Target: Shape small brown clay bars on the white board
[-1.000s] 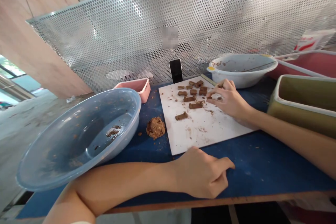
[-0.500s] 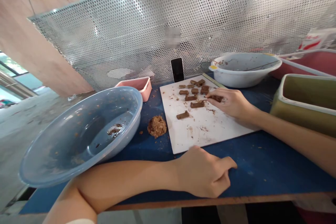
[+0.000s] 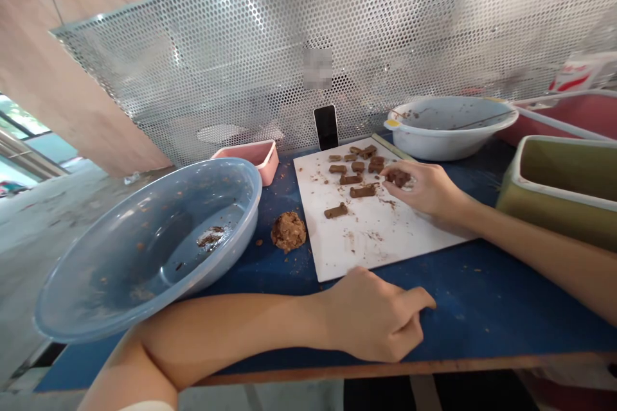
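Fingers of the right hand (image 3: 428, 187) grasp a brown lump (image 3: 398, 178) right of frame centre, parted wider than half a second ago; the left hand (image 3: 373, 318) stays loosely clenched at lower centre.

A dark-screened phone (image 3: 326, 128) stands before a perforated metal panel (image 3: 216, 70) — a pink tub (image 3: 269, 168) sits to its left, an olive container (image 3: 549, 196) far right, a labelled bottle (image 3: 576, 74) farther back.

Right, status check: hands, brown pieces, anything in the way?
Right hand holding small brown lump over white board. Left hand curled by front edge. Brown pieces on board. Maybe in the way: crumbs.
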Available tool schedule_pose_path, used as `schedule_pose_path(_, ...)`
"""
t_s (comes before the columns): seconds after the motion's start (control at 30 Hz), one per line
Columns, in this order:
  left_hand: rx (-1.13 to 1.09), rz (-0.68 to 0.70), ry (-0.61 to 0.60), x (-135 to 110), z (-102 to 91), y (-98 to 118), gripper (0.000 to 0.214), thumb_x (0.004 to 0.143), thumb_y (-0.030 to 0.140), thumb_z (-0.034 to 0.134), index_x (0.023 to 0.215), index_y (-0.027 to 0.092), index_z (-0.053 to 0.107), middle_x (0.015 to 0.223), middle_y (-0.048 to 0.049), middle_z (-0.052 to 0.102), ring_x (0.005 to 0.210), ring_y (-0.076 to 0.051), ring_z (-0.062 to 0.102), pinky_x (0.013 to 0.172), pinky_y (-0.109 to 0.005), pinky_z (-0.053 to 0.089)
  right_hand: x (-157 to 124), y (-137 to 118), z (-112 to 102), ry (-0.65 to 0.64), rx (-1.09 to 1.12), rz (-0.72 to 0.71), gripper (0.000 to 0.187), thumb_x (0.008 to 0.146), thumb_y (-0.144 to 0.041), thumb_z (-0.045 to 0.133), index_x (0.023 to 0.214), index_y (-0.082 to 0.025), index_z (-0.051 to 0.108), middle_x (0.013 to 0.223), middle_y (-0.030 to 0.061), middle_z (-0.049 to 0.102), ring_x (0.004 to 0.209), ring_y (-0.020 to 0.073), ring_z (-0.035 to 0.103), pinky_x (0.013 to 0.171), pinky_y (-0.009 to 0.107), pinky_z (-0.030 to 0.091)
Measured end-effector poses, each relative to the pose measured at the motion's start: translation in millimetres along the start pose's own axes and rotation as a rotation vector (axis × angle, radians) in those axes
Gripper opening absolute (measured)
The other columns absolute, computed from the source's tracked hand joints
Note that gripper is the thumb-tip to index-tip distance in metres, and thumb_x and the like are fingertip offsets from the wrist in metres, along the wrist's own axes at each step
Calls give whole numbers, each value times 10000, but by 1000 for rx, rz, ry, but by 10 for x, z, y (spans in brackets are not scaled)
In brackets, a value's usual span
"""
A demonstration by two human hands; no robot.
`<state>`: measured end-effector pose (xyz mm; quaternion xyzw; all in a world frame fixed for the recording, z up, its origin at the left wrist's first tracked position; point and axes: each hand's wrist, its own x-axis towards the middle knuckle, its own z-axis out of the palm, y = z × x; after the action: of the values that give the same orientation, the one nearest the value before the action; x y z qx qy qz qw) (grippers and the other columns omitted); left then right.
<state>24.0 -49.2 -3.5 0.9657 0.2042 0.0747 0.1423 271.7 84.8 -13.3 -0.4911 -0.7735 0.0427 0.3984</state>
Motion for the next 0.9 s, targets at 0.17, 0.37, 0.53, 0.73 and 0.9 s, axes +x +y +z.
schedule_pose_path(0.17, -4, -2, -1, 1, -5, -1, 283, 1020, 253, 531, 1261, 202, 671, 808, 13, 799, 660, -173, 739, 516, -274, 416, 6, 19, 5, 6, -2, 10, 230, 950, -419, 700, 1111, -276, 778, 949, 42, 802, 807, 238, 739, 798, 382, 598)
schedule_pose_path(0.37, -12, -1, -4, 7, -16, 2, 278, 1020, 251, 529, 1256, 200, 669, 815, 7, 804, 666, -174, 744, 526, -265, 427, -12, 34, 3, 15, -28, 26, 273, 996, -528, 713, 1115, -310, 828, 1061, 42, 845, 860, 256, 777, 868, 409, 617)
schedule_pose_path(0.53, -14, -9, -16, 12, -20, 7, 274, 1024, 248, 533, 1260, 204, 667, 799, 12, 793, 667, -171, 735, 538, -258, 441, -5, 56, 6, 18, -18, 18, 309, 1016, -548, 674, 1109, -313, 852, 1053, 41, 856, 899, 271, 804, 887, 422, 628)
schedule_pose_path(0.73, -15, -4, 0, 8, -14, 2, 280, 1021, 252, 530, 1256, 202, 675, 815, 16, 806, 674, -179, 749, 531, -273, 429, 0, 66, -1, -9, -14, 10, 312, 1050, -530, 628, 1103, -319, 851, 1090, 42, 860, 964, 283, 813, 935, 422, 620)
schedule_pose_path(0.9, -6, -8, -14, 11, -23, 8, 280, 1022, 247, 532, 1260, 200, 670, 805, 10, 797, 661, -168, 730, 531, -255, 430, -8, 37, 3, -20, -16, -23, 308, 1067, -534, 596, 1092, -338, 833, 1095, 33, 854, 990, 281, 802, 928, 412, 607)
